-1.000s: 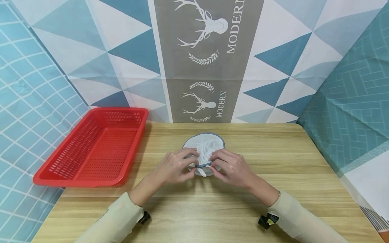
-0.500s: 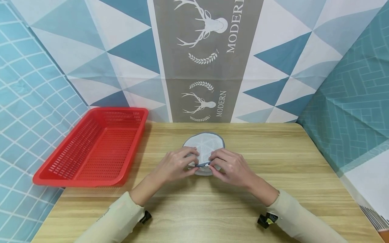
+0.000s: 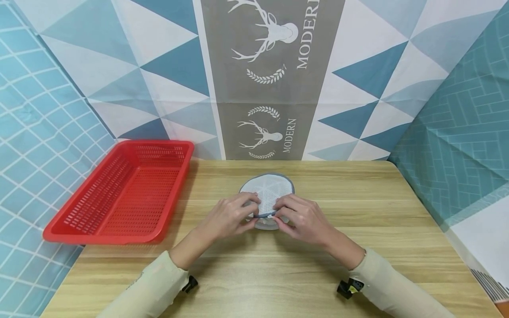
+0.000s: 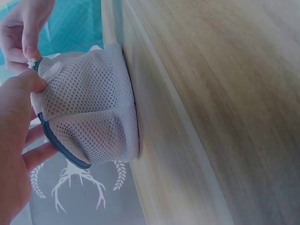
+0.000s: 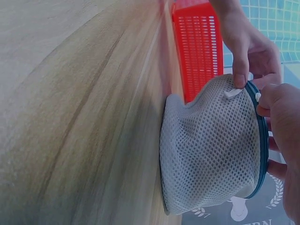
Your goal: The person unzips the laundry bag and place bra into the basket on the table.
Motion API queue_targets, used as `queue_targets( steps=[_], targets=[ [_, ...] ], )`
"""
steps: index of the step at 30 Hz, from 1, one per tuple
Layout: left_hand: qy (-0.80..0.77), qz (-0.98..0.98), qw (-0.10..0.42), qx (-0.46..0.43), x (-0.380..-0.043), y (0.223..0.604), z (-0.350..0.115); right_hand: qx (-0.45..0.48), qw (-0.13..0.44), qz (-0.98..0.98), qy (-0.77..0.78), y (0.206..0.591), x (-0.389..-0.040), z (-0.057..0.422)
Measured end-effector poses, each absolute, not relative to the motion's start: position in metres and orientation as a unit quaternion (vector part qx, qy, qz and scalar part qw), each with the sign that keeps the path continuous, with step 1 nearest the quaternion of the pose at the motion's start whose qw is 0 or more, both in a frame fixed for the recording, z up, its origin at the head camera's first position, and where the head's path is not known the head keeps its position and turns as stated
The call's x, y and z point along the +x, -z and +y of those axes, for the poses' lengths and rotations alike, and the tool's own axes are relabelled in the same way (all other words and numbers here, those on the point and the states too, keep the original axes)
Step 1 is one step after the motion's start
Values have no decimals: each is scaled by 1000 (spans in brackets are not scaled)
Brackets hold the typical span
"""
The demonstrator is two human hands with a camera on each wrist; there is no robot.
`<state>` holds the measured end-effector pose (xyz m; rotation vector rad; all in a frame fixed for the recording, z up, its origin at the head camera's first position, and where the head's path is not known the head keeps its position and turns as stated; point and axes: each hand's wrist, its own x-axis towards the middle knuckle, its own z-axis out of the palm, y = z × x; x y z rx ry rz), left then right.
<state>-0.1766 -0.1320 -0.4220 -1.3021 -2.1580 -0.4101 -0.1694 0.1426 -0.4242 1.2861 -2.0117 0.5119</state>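
A round white mesh pouch (image 3: pixel 269 194) with a blue-grey zip rim sits on the wooden table (image 3: pixel 278 274) in the middle. My left hand (image 3: pixel 230 216) grips its near rim from the left, fingers curled over the mesh (image 4: pixel 89 112). My right hand (image 3: pixel 296 216) pinches the small white zip pull at the near rim, thumb and forefinger together. In the right wrist view the pouch (image 5: pixel 211 150) stands puffed up off the table, with the white pull tab (image 5: pixel 233 93) under a fingertip of the left hand (image 5: pixel 248 47).
A red slotted plastic basket (image 3: pixel 123 194) lies at the table's left back corner, partly over the edge. Patterned blue, white and grey cloth walls close in the back and sides. Bare wood lies to the right and in front of the hands.
The white tab that hung below the pouch's near rim one second ago is now tucked up between the fingers. Both hands stay almost where they were.
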Motion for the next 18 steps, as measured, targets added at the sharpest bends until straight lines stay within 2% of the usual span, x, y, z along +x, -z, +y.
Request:
queue_targets(
  steps=[6,11,18],
  targets=[
    [152,-811,279,-491,-175,420,-131,489,330,-784,-195,421,-167,144],
    [152,-817,272,-486,-175,419,-132,498,342,-772,-198,423,-167,144],
    [142,-818,289,-476,-175,419,-131,493,344,-775,-194,424,-166,143]
  ],
)
